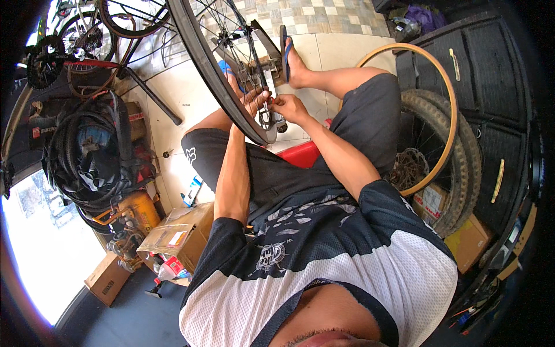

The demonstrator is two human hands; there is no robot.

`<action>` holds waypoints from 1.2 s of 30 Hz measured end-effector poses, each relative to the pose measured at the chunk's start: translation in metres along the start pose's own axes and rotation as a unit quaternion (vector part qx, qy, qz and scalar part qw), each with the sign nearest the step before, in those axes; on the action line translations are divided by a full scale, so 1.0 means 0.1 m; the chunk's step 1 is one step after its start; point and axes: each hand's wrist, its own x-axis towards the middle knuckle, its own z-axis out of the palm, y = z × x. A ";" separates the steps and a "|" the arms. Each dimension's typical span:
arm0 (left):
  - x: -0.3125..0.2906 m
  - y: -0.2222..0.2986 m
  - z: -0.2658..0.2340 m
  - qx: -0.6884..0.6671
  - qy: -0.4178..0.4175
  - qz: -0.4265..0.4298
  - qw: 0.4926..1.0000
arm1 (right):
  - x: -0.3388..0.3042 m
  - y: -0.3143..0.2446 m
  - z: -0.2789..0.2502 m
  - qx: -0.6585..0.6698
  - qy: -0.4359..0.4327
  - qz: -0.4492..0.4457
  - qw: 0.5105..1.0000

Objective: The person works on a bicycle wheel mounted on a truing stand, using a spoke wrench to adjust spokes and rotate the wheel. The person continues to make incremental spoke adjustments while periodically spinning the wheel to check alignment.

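Seated on a red stool (300, 155), mostly hidden under dark shorts. Between the knees, a black-rimmed spoked bicycle wheel (215, 75), standing on edge, its plane turned nearly edge-on to the camera, so the rim reads as a long dark arc running from the upper middle of the view down to the lap. Top of the wheel cut off by the upper edge of the picture; hub and stand behind it half lost among the spokes.

Left hand (254, 101) on the inner side of the rim near its lowest point, fingers spread and curled among the spokes. Right hand (287, 107) just beside it, fingers pinched together at something small on the rim; too small to make out what, and whether a tool is held cannot be told.

Right foot in a blue flip-flop sandal (285, 49) beyond the wheel on pale floor tiles. Tan-walled tyre hoop (445, 87) and knobby black tyre (462, 168) leaning at the right. Cardboard boxes (179, 234) and coiled black tyres (87, 150) at the left.
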 end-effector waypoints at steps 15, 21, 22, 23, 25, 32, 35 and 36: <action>0.11 -0.28 -0.08 0.199 0.013 0.018 0.980 | -0.13 -0.14 0.00 -0.069 0.008 -0.059 0.996; 0.30 -0.83 -0.27 0.163 0.025 0.177 0.970 | -0.17 -0.48 -0.01 -0.135 0.065 -0.074 0.986; 0.33 -1.03 -0.50 0.134 0.036 0.253 0.957 | -0.15 -0.64 0.07 -0.151 0.062 -0.104 0.981; 0.38 -1.09 -0.41 0.140 0.068 0.275 0.949 | -0.14 -0.60 0.04 -0.183 0.055 -0.083 0.978; 0.46 -0.98 -0.13 0.249 0.060 0.182 0.949 | -0.15 -0.38 -0.05 -0.223 0.070 -0.029 0.972; 0.48 -1.07 -0.47 0.230 0.064 0.211 0.948 | -0.04 -0.61 0.09 -0.282 0.050 -0.077 0.955; 0.40 -0.88 -0.23 0.298 0.019 0.131 0.945 | 0.00 -0.24 -0.09 -0.260 0.022 -0.130 0.957; 0.36 -0.87 -0.25 0.308 0.011 0.095 0.947 | 0.01 -0.23 -0.08 -0.220 -0.006 -0.109 0.969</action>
